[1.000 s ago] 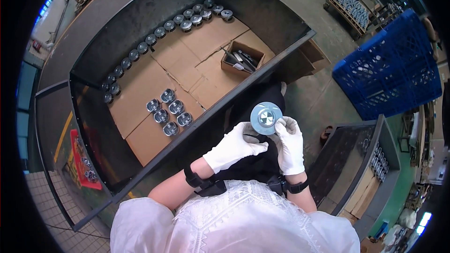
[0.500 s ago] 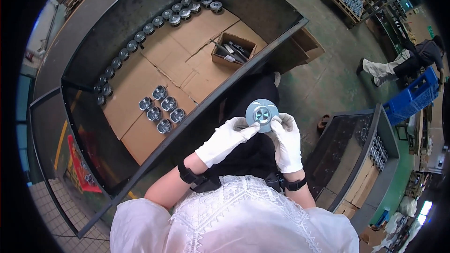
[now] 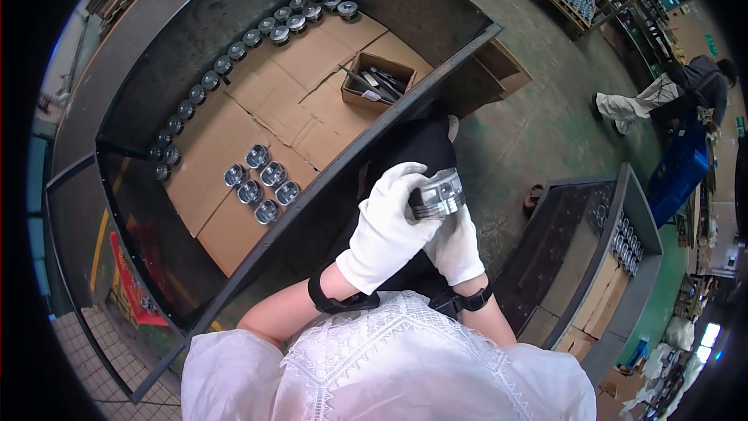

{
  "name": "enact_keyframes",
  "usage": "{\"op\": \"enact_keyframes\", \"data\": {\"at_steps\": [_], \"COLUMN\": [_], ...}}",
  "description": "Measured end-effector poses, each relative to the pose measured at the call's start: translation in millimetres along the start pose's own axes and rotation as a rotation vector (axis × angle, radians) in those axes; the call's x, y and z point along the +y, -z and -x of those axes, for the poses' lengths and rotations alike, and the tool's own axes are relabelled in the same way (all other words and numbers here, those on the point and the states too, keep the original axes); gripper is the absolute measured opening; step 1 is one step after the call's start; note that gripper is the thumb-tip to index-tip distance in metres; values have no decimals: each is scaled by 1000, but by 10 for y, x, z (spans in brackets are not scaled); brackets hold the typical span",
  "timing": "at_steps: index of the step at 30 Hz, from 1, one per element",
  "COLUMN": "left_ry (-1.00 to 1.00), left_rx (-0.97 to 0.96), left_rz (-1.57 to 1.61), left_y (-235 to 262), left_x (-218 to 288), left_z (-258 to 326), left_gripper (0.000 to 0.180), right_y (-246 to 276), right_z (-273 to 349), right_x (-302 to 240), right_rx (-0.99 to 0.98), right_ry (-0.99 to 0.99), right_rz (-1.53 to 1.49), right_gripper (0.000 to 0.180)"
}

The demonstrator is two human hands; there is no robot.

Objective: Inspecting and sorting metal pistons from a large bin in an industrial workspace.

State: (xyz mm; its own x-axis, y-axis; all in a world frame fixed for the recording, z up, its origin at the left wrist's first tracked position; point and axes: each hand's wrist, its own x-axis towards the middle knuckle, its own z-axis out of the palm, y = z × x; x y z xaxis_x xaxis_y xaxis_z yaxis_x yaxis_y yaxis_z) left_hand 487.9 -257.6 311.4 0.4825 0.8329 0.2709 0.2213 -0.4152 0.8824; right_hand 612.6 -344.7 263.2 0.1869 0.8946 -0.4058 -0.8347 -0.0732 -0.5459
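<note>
1. The person held 1 shiny metal piston [image 3: 439, 193] in both gloved hands, up in front of the body and above the lap, off to the right of the big dark metal tray [image 3: 460, 51].
2. The left hand [image 3: 387, 230] was curled over the top and left side of the piston, with its fingers wrapped on it.
3. The right hand [image 3: 456, 245] was cupped under the piston and carried its weight from below.
4. I think the step in hand was turning the piston to look it over. To do that well, 1 hand should have held it firm while the other hand rolled it slowly.
5. The piston looked smooth and heavy, so cloth gloves could slip on it. A snug hold close to the body seemed best.
6. It was lying on its side, so its round wall showed. I could not tell if it had marks on it.
7. On the cardboard [image 3: 308, 82] in the tray stood a little bunch of 5 pistons [image 3: 261, 185], well apart from the hands.
8. A long row of pistons [image 3: 234, 58] ran along the far wall of the tray.
9. A small open box [image 3: 375, 83] with dark metal bits sat at the tray's right end.
10. A second tray [image 3: 615, 226] with more parts stood on the person's right.
</note>
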Motion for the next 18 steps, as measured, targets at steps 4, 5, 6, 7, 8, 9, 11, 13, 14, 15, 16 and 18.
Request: {"op": "enact_keyframes", "data": {"at_steps": [4,5,6,7,8,9,11,13,14,15,16,18], "left_ry": [-81,-77,-77,-41,-5,-5,-24,2,28,27,23,20], "left_rx": [18,16,15,-1,-17,-19,-20,-27,-34,-35,-37,-39], "left_rz": [-86,-97,-98,-83,-68,-67,-113,-111,-108,-107,-113,-118], "left_y": [-93,-93,-91,-86,-78,-73,-69,-67,-63,-60,-55,-51], "left_x": [12,12,8,1,-9,-28,-96,-147,-167,-182,-196,-194], "left_z": [-2,-5,-3,1,5,4,3,19,25,26,27,28], "left_gripper": [44,45,45,45,45,45,45,45,45,45,45,45], "right_y": [21,36,37,28,19,10,-15,-63,-74,-63,-67,-89], "right_z": [7,4,1,-7,-16,-24,-37,-30,-29,-26,-25,-21], "right_x": [40,31,22,7,-12,-48,-121,-142,-144,-143,-145,-144], "right_rx": [130,135,135,112,88,89,-160,-111,-63,-50,-50,-38], "right_ry": [-69,-93,-93,-94,-96,-94,-10,18,48,51,52,25], "right_rz": [-101,-131,-132,-208,-284,-285,-284,-237,-188,-156,-156,-172], "right_gripper": [46,46,46,47,48,48,49,50,50,50,50,49]}}
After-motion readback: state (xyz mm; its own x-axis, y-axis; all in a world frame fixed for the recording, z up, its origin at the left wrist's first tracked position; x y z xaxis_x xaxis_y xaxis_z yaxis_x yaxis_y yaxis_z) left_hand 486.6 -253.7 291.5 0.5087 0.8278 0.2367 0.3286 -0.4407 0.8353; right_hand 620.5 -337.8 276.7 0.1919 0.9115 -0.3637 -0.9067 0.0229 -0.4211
